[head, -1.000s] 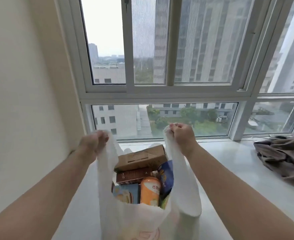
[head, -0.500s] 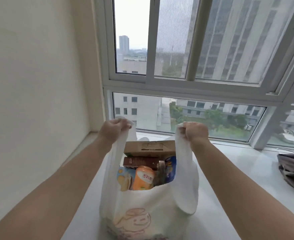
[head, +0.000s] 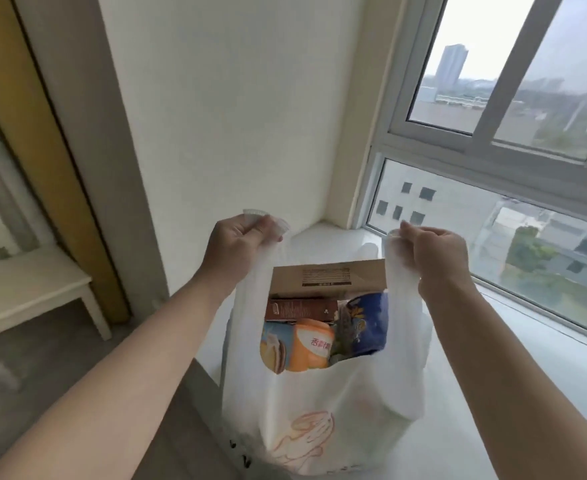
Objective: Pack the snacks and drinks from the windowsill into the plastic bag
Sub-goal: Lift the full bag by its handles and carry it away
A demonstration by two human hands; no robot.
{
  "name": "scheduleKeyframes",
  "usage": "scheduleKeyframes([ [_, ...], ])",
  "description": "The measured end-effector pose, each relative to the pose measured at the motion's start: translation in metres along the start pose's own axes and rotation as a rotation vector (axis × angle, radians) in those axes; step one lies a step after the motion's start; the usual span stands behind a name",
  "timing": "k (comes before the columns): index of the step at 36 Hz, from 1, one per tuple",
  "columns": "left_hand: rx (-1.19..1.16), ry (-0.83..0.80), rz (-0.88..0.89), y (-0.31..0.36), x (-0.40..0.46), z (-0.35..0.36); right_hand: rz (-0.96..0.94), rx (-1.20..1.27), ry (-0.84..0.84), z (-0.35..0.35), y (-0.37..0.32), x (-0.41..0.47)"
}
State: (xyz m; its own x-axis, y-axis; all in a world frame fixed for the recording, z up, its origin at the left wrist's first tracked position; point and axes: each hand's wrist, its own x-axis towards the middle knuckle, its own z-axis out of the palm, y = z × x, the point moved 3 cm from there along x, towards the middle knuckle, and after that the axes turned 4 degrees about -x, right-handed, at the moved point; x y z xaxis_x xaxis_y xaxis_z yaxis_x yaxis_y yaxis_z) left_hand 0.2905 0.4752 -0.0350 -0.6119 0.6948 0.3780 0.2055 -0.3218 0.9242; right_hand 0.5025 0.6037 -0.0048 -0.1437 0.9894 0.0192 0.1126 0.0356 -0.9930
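From my remote seat I watched the person hold the white plastic bag point(head: 323, 410) up by its two handle loops, the bag hanging over the near edge of the windowsill point(head: 513, 393) beside the window point(head: 493, 140); whether its base touched the sill I could not tell; the left hand point(head: 242, 242) was clenched round the left loop, the right hand point(head: 434, 252) was clenched round the right loop, and both loops were pulled taut and apart, leaving the mouth wide open. Inside stood a brown cardboard box point(head: 326, 278) at the back, a dark brown carton point(head: 300, 308) in front of it, an orange cup point(head: 311, 344) beside a pale blue snack pack point(head: 274, 348), and a blue packet point(head: 364, 325) on the right; packing looked to me complete, since no snack or drink showed on the visible sill. I judged the load fairly heavy for thin, soft film; the stiff box corners could stretch or pierce the sides; the safest hold was on both loops together, gathered in one fist, with a palm under the base if it sagged. A white bench point(head: 25, 289) stood at the left.
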Motion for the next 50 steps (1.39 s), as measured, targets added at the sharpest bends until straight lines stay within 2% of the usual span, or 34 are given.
scheduleKeyframes([
  [6,0.126,0.089,0.136,0.028,-0.029,-0.063,0.052,0.049,-0.280,0.070,-0.003,-0.021],
  [13,0.333,0.299,0.215,0.064,-0.054,-0.155,-0.027,0.009,-0.562,0.174,-0.013,-0.063],
  [21,0.496,0.502,0.086,0.058,-0.085,-0.273,-0.034,-0.104,-0.767,0.305,-0.003,-0.118],
  [24,0.561,0.525,0.014,0.044,-0.093,-0.302,-0.002,-0.136,-0.823,0.347,0.013,-0.130],
  [31,0.543,0.599,-0.194,-0.004,-0.105,-0.370,0.127,-0.223,-0.839,0.435,0.062,-0.145],
  [33,0.490,0.691,-0.280,-0.019,-0.104,-0.389,0.152,-0.250,-0.845,0.456,0.071,-0.148],
  [36,0.386,0.987,-0.495,-0.046,-0.104,-0.425,0.195,-0.289,-0.869,0.486,0.080,-0.153],
  [37,0.363,1.039,-0.558,-0.056,-0.103,-0.433,0.211,-0.310,-0.879,0.496,0.084,-0.154],
  [45,0.338,1.149,-0.780,-0.126,-0.068,-0.480,0.259,-0.427,-0.937,0.571,0.121,-0.125],
  [50,0.302,1.285,-1.102,-0.163,-0.039,-0.525,0.335,-0.444,-0.964,0.626,0.134,-0.096],
])
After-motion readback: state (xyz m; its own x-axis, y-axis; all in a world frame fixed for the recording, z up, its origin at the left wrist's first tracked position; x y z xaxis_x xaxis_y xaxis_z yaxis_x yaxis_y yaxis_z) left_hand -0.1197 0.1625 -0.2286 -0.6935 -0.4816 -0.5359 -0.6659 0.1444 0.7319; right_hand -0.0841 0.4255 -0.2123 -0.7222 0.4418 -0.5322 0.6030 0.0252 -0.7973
